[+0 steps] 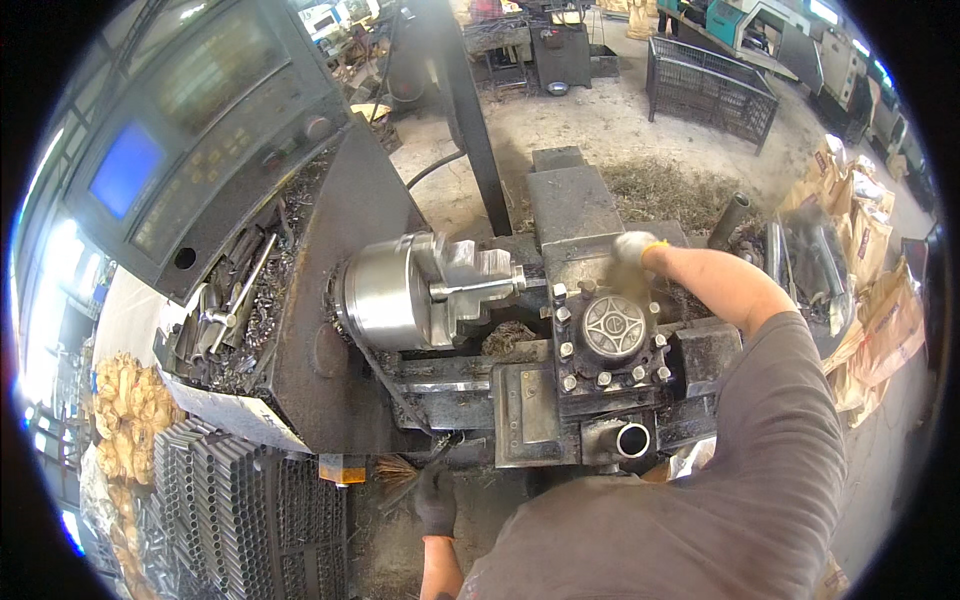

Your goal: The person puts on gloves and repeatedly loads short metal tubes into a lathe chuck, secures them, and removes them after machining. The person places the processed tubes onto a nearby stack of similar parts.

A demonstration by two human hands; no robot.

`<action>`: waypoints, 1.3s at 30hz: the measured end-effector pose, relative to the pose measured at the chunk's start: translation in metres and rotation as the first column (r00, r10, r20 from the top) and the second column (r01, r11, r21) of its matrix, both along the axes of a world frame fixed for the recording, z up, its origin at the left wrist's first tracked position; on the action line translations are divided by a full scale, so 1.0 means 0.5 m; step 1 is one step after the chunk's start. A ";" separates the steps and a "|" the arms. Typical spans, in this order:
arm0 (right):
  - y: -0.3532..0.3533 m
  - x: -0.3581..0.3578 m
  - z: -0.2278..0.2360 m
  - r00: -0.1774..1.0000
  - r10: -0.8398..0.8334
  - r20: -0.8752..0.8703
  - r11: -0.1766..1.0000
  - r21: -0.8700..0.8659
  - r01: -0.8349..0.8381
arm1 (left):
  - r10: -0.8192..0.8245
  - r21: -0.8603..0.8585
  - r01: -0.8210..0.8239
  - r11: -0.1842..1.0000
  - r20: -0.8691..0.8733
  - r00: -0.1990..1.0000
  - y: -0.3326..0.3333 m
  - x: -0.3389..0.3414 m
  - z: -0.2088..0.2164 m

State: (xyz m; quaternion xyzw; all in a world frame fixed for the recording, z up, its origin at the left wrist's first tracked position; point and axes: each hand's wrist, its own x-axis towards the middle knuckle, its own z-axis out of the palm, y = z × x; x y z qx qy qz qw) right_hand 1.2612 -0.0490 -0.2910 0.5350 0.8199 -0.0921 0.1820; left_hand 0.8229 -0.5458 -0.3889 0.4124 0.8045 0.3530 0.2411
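Note:
My left hand (436,503), in a dark glove, is low in front of the lathe, its fingers closed beside a thin dark rod (443,449). What it grips is hard to make out. Across the machine, my right hand (634,250), in a pale, soiled glove, reaches to the far side of the square turret tool post (613,328). Its fingers are blurred and partly hidden. Several bolts ring the turret's round cap. To the left, the shiny lathe chuck (390,295) has stepped jaws around a narrow metal workpiece (480,284).
Left of the chuck stands a control panel with a blue screen (127,170); tools and shavings fill the tray (245,310) below it. Stacked metal tubes (215,500) lie at lower left, near a bristle brush (393,467). A wire crate (708,92) and brown sacks (875,320) are at right.

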 end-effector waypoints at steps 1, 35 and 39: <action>0.025 0.031 0.020 0.996 0.084 -0.024 0.983 0.164 -0.078 | -0.036 0.060 0.038 0.997 -0.045 0.998 0.006 -0.001 0.003; -0.005 -0.252 0.147 0.927 0.060 -0.369 0.700 -0.647 -0.303 | -0.184 0.127 0.806 0.578 -0.942 0.281 0.680 0.217 0.351; 0.012 -0.236 0.142 0.808 0.469 -0.356 0.625 -0.513 -0.588 | -0.135 0.102 0.807 0.582 -0.966 0.220 0.679 0.218 0.362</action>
